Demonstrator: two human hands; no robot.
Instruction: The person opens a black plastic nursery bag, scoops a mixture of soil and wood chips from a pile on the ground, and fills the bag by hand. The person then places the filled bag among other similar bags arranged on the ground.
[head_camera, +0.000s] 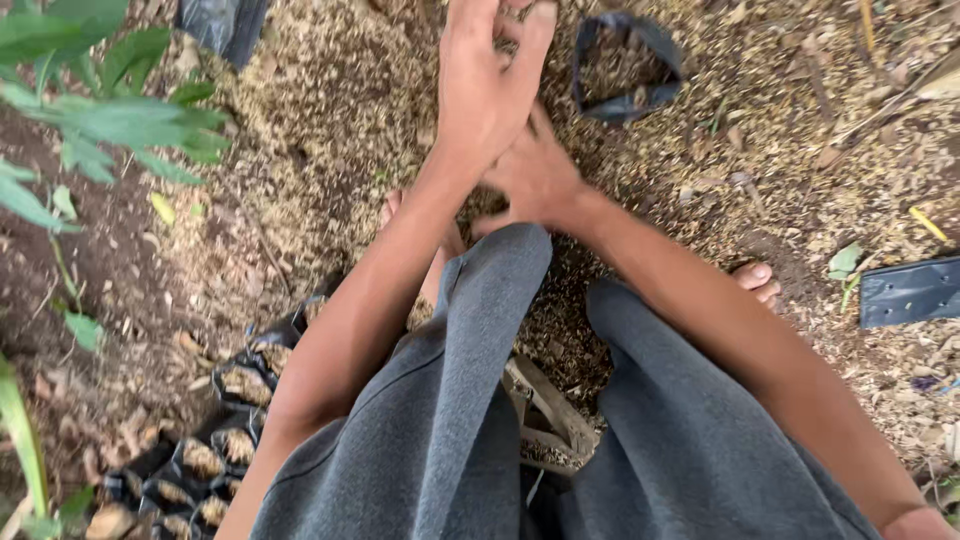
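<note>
Hands: left hand (487, 85) stretches lengthwise away; black bag (627, 67) stands mouth-up.

You worked outdoors in a plant nursery plot. The bare ground (330, 100) was covered with husk-like potting mix. Black grow bags filled with mix (215, 440) stood in rows on the soil, one open bag (628, 65) sat ahead, and green leaves (110, 120) overhung the left.

My knees (480, 300) block the near ground; past my hands lies open husk ground (330, 110), up to the black bag (628, 68).
</note>
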